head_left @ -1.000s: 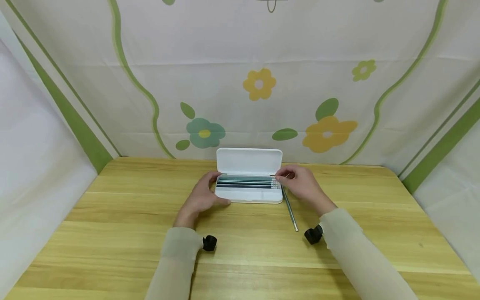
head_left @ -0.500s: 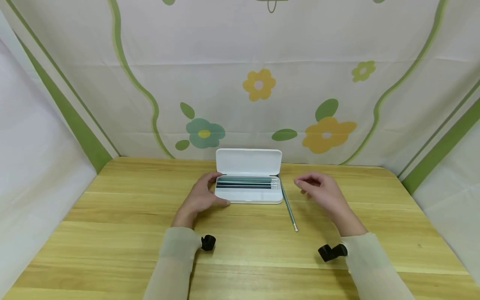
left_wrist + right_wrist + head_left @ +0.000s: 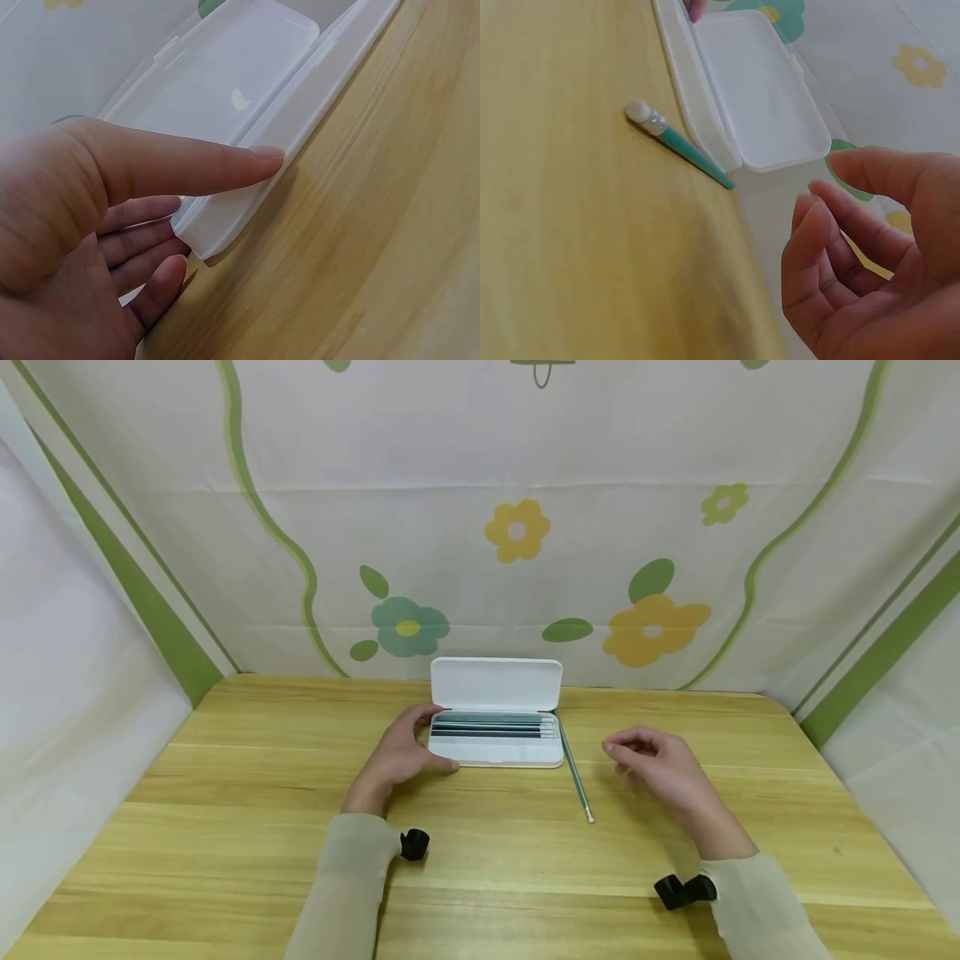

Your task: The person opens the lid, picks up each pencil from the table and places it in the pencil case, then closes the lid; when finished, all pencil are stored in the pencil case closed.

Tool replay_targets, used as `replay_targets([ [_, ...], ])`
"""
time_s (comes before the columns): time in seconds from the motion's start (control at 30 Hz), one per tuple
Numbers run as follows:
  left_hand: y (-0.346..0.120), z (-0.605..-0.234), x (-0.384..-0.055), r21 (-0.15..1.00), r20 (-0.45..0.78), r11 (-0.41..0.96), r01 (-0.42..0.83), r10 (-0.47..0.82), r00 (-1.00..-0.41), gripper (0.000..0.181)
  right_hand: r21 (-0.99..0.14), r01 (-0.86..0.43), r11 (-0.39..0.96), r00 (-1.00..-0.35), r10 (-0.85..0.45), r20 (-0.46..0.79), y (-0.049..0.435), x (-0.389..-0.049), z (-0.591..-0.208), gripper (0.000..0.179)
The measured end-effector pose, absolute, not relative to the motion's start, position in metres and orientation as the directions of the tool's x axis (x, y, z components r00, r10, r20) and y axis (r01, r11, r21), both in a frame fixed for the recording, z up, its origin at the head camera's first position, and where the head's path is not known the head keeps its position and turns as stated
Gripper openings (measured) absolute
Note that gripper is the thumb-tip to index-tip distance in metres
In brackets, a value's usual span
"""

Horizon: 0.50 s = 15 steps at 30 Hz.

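Note:
A white pencil case (image 3: pixel 495 752) stands on the table with its lid (image 3: pixel 497 685) raised at the back. Several dark and green pencils (image 3: pixel 487 727) lie side by side in its rear part, eraser ends to the right. My left hand (image 3: pixel 400 752) grips the case's left end, the thumb on the front wall and the fingers around the end. One green pencil (image 3: pixel 576 777) with a white eraser (image 3: pixel 637 112) lies on the table along the case's right end, eraser toward me. Right of that pencil, my right hand (image 3: pixel 667 770) hovers with loosely curled fingers, holding nothing.
The wooden table (image 3: pixel 495 877) ends at the back against a pale curtain (image 3: pixel 420 527) with flowers on it. White cloth (image 3: pixel 82 693) hangs along both sides. Black camera mounts (image 3: pixel 415 844) sit at both wrists.
My right hand has left the right end of the case and drawn back to the right and toward me, with nothing in it. The left hand has stayed on the case.

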<state>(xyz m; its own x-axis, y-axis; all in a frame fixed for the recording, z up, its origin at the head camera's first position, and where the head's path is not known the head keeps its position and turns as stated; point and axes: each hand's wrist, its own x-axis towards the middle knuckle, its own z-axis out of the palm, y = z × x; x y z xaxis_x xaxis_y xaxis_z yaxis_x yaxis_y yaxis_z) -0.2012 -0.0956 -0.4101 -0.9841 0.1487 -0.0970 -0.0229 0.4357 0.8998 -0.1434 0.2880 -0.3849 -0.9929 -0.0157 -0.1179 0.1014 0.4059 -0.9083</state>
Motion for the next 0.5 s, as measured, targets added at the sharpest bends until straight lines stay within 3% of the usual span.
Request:
replay_targets([
  [0.27,-0.097,-0.412,-0.202,0.900,-0.101,0.435,-0.028,0.145,-0.984,0.093,-0.909,0.215,0.356,-0.973,0.003,-0.229,0.287,-0.137,-0.398,0.039],
  [0.5,-0.097,-0.409,-0.202,0.911,-0.099,0.410,-0.033,0.142,-0.985,0.094,-0.890,0.236,0.391,-0.963,-0.027,-0.268,0.281,-0.133,-0.400,0.041],
])
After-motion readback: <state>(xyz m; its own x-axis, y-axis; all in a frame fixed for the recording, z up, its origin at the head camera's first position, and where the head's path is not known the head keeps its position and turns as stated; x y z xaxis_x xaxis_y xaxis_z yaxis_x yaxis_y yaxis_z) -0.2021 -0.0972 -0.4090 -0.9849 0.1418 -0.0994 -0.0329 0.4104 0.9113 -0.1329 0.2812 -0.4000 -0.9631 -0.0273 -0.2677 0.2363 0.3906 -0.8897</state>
